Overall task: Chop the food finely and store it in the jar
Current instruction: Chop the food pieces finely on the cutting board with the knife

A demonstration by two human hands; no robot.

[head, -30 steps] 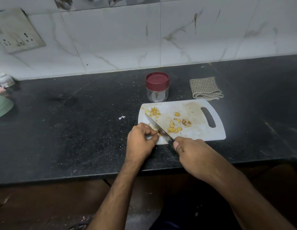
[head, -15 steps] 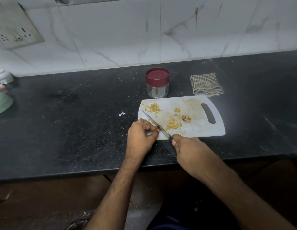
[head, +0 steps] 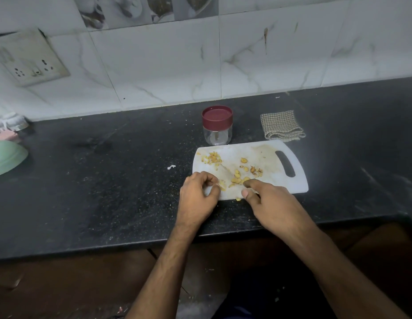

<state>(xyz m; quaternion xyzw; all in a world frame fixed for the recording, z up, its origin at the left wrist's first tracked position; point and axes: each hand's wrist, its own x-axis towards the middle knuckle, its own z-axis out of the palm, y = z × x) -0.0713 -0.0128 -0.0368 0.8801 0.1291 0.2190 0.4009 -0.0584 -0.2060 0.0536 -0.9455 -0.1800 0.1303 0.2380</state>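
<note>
— Since a moment ago, the blurred knife [head: 225, 172] has swung down among the food pieces [head: 238, 179]; the right hand [head: 268, 207] stays clamped on its handle.
— And the left hand [head: 198, 195]?
— Fingers curled together, pinching a piece on the cutting board [head: 269, 180]. Beyond stands the jar [head: 217, 125], lid on, on the counter [head: 108, 180].

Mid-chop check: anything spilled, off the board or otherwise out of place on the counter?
Slightly. One yellow food bit lies at the cutting board's near edge, apparently off it, between the hands. A white scrap lies on the black counter left of the board. The jar stands upright, lid on.
</note>
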